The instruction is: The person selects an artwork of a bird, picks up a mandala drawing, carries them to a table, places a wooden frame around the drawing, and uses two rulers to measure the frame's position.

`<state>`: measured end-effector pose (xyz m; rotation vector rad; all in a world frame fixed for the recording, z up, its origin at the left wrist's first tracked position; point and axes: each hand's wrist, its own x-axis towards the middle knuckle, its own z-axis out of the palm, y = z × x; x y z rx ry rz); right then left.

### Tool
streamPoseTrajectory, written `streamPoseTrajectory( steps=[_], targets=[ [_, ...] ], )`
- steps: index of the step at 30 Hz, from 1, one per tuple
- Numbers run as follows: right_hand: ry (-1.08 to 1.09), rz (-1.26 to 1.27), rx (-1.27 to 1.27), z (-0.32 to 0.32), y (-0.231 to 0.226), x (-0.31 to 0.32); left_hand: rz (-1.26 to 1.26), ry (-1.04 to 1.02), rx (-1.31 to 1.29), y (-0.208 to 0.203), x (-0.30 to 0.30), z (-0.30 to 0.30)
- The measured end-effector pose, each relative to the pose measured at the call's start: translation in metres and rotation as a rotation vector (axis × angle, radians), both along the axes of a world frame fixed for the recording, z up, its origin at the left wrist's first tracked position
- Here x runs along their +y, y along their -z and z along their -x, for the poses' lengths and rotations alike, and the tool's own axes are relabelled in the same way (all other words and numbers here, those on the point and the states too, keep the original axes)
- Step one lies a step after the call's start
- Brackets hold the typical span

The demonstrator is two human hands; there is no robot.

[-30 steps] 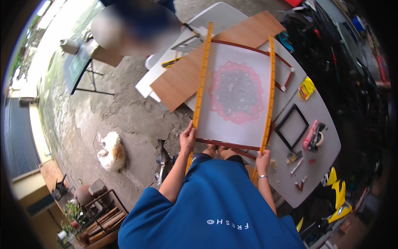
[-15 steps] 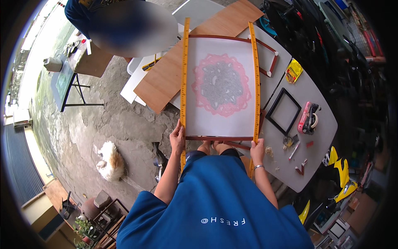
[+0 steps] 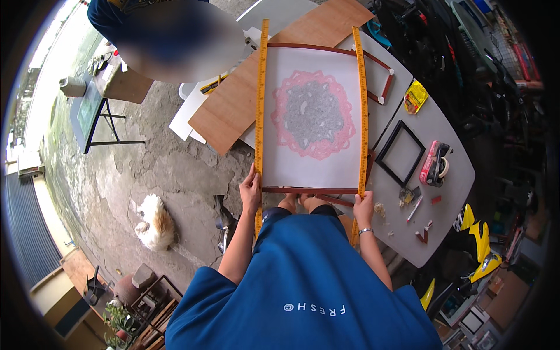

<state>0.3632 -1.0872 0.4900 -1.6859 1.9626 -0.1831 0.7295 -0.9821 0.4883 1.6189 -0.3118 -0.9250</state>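
Note:
My left hand (image 3: pixel 251 189) is closed round the lower part of a long yellow ruler (image 3: pixel 262 105). Its twin, a second yellow ruler (image 3: pixel 363 116), is gripped near its lower part by my right hand (image 3: pixel 363 210). Between the rulers lies a white sheet (image 3: pixel 286 172) with a pink and grey lacy round drawing (image 3: pixel 315 114). Reddish-brown strips edge it: a top strip (image 3: pixel 312 48) and a bottom strip (image 3: pixel 309 190). The rulers run along the sheet's left and right sides and stick out past both strips.
A grey table (image 3: pixel 443 227) bears a black frame (image 3: pixel 400 153), a brown frame corner (image 3: pixel 384 87), a yellow packet (image 3: pixel 415 97), a tape dispenser (image 3: pixel 436 165) and a marker (image 3: pixel 415 209). A wooden board (image 3: pixel 224 119) reaches out left. Another person (image 3: pixel 105 23) stands beyond; a cat (image 3: pixel 154 224) lies left.
The sheet and rulers sit slightly higher in the picture, with both hands still on the rulers. The other person's head has shifted a little to the left.

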Motion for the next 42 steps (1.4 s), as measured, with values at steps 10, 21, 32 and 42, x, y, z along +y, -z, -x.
streamPoseTrajectory(
  steps=[10,21,32,42],
  targets=[
    [0.005,-0.016,0.013,-0.005,-0.007,-0.002,0.029,-0.023,0.015,0.011,0.003,-0.002],
    [0.015,-0.019,0.012,-0.004,-0.008,-0.004,0.005,-0.01,0.093,0.019,0.006,-0.003],
    [0.006,0.007,0.012,-0.006,-0.007,-0.002,-0.004,-0.018,-0.03,0.009,0.002,0.001],
    [0.015,-0.011,0.022,-0.005,-0.004,-0.003,-0.294,0.001,-0.69,-0.013,-0.005,0.018]
  ],
)
